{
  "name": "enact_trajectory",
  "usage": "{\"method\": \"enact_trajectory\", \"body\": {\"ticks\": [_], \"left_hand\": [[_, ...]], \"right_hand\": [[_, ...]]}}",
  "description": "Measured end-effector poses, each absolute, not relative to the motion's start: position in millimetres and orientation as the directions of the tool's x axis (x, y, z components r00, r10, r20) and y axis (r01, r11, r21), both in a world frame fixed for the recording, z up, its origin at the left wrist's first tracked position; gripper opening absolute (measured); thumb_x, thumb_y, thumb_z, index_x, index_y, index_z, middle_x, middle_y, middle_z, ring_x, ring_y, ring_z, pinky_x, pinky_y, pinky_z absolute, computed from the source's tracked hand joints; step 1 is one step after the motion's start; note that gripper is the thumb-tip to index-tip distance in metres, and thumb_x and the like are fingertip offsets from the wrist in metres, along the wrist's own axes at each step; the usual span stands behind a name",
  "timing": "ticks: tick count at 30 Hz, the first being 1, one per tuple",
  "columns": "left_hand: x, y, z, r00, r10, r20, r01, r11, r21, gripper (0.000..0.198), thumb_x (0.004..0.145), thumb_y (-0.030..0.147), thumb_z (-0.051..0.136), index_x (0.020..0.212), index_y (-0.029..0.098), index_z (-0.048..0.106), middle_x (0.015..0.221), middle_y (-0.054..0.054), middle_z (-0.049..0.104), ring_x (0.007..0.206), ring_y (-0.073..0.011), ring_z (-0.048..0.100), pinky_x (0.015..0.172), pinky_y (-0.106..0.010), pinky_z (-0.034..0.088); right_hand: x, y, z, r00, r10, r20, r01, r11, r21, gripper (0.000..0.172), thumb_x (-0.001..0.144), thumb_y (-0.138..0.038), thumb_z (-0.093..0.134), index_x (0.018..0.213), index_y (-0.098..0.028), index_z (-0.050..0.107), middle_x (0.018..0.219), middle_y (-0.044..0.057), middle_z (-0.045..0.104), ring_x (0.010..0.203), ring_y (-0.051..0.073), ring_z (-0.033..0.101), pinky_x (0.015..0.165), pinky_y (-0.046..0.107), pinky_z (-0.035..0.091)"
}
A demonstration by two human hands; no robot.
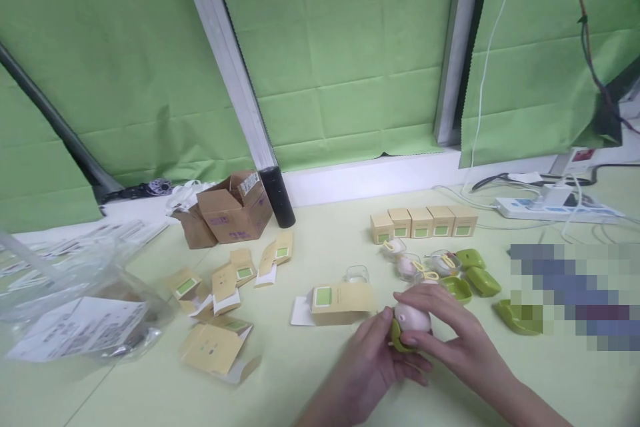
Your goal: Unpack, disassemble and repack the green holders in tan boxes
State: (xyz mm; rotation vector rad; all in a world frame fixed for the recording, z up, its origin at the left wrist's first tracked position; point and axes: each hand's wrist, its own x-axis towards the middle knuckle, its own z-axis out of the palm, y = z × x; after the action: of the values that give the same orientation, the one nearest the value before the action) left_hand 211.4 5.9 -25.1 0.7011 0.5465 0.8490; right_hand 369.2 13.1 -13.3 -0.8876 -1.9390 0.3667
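Note:
My left hand [367, 363] is closed from below around a green plastic shell [397, 339]. A rounded pale pink piece [413, 317] sits against that shell, gripped by the fingers and thumb of my right hand [457, 323]. Just beyond my hands are clear containers with pale pink pieces and yellow cords [409, 267]. Several loose green shells [483, 281] lie to their right, one of them [520, 317] farther off. An opened small carton [345, 300] rests beside my left hand, with an upturned clear cup [357, 274] behind it.
Closed small cartons [421, 223] stand in a row at the back. Opened cartons [226, 285] are scattered left. Farther left lies a clear plastic bag [95, 320]; behind are a brown cardboard box [237, 213] and a black cylinder [278, 197]. A power strip [555, 208] with cables sits back right.

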Motion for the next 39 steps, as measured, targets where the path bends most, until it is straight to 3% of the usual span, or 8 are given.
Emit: {"method": "enact_trajectory", "body": {"ticks": [7,13,23,30,35,39], "left_hand": [[210.0,2.2,-16.8,0.518,0.852,-0.077,-0.577,0.414,0.704,0.032,0.089,0.033,0.043,0.101,0.008,0.059,0.088,-0.009,0.058,0.074,-0.0124,0.054,0.070,-0.029,0.045],[210.3,4.9,-20.7,0.487,0.872,-0.053,-0.589,0.373,0.717,0.025,0.088,0.028,0.046,0.087,0.009,0.061,0.074,-0.004,0.052,0.066,-0.0114,0.050,0.063,-0.027,0.042],[208.3,2.7,-18.9,0.519,0.847,-0.115,-0.528,0.423,0.736,0.018,0.078,0.021,0.052,0.088,0.011,0.063,0.081,-0.004,0.054,0.067,-0.0100,0.044,0.061,-0.023,0.035],[210.0,2.8,-7.0,0.511,0.859,-0.040,-0.462,0.313,0.830,0.028,0.080,0.025,0.047,0.098,0.010,0.063,0.074,-0.004,0.050,0.059,-0.0092,0.039,0.053,-0.021,0.035],[208.6,3.9,-7.2,0.509,0.858,-0.061,-0.430,0.315,0.846,0.033,0.077,0.026,0.049,0.103,0.010,0.062,0.079,-0.006,0.053,0.060,-0.0095,0.040,0.052,-0.021,0.035],[206.2,4.9,-9.8,0.509,0.856,-0.088,-0.374,0.312,0.873,0.031,0.073,0.022,0.051,0.098,0.010,0.063,0.069,-0.002,0.048,0.055,-0.0088,0.038,0.048,-0.020,0.034]], "right_hand": [[364.2,11.1,-14.0,-0.350,0.719,0.600,0.449,0.691,-0.567,0.030,0.082,-0.026,0.061,0.111,-0.029,0.053,0.100,0.002,0.060,0.094,0.019,0.056,0.078,0.030,0.048],[364.2,10.8,-15.3,-0.423,0.694,0.583,0.455,0.719,-0.525,0.038,0.087,-0.021,0.052,0.123,-0.029,0.048,0.104,0.007,0.052,0.097,0.020,0.053,0.077,0.033,0.048],[362.7,5.7,-4.5,-0.531,0.649,0.544,0.489,0.760,-0.428,0.044,0.086,-0.018,0.049,0.129,-0.029,0.045,0.101,0.008,0.055,0.091,0.022,0.055,0.071,0.035,0.050],[363.6,5.2,-2.5,-0.536,0.663,0.522,0.528,0.746,-0.405,0.039,0.084,-0.018,0.051,0.121,-0.031,0.054,0.090,0.007,0.056,0.077,0.019,0.054,0.059,0.032,0.049],[361.0,3.0,-0.7,-0.516,0.694,0.502,0.543,0.718,-0.436,0.031,0.083,-0.017,0.052,0.112,-0.028,0.058,0.088,0.006,0.053,0.078,0.019,0.053,0.063,0.034,0.049],[358.6,0.1,1.6,-0.523,0.730,0.439,0.538,0.683,-0.494,0.021,0.081,-0.015,0.052,0.099,-0.025,0.058,0.087,0.006,0.051,0.080,0.020,0.053,0.063,0.034,0.049]]}}
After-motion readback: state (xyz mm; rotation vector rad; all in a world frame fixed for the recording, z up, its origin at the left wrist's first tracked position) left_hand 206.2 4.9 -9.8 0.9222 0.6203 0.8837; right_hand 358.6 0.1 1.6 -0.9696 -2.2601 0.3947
